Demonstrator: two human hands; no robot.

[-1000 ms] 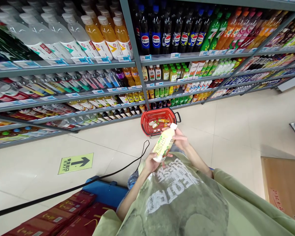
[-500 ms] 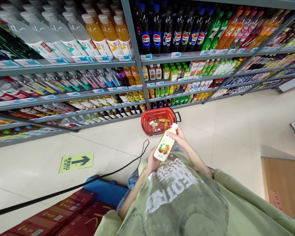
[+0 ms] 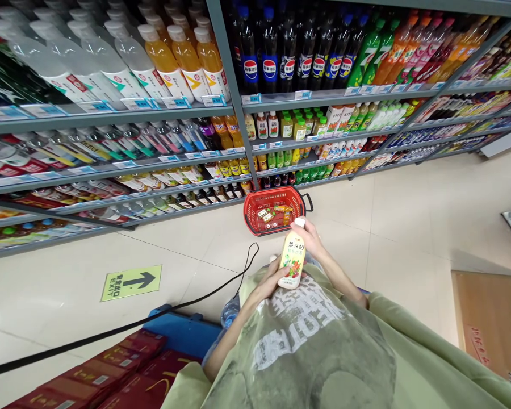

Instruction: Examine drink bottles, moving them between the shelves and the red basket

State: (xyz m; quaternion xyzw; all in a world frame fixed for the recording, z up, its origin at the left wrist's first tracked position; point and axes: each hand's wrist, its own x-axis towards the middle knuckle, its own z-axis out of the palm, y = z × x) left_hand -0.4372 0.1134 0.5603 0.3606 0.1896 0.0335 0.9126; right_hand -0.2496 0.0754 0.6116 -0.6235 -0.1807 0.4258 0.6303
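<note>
I hold a pale yellow drink bottle (image 3: pixel 293 257) with a white cap and a fruit label, nearly upright in front of my chest. My right hand (image 3: pixel 310 237) grips it near the cap from the right side. Under its base, my left hand (image 3: pixel 269 282) touches the bottom with its fingers partly spread. Just beyond the bottle a red shopping basket (image 3: pixel 255 203) stands on the floor with a few small drinks inside.
Long shelves (image 3: pixel 238 102) of bottled drinks run across the back. A green EXIT arrow sticker (image 3: pixel 130 282) lies on the tiled floor. Red boxes (image 3: pixel 111 369) on a blue cart sit at lower left, and a black cable (image 3: pixel 153 318) crosses the floor. A wooden surface (image 3: pixel 489 318) is at right.
The bottle has turned from tilted to nearly upright, its label now facing me. My left hand has loosened from gripping the base to resting beneath it.
</note>
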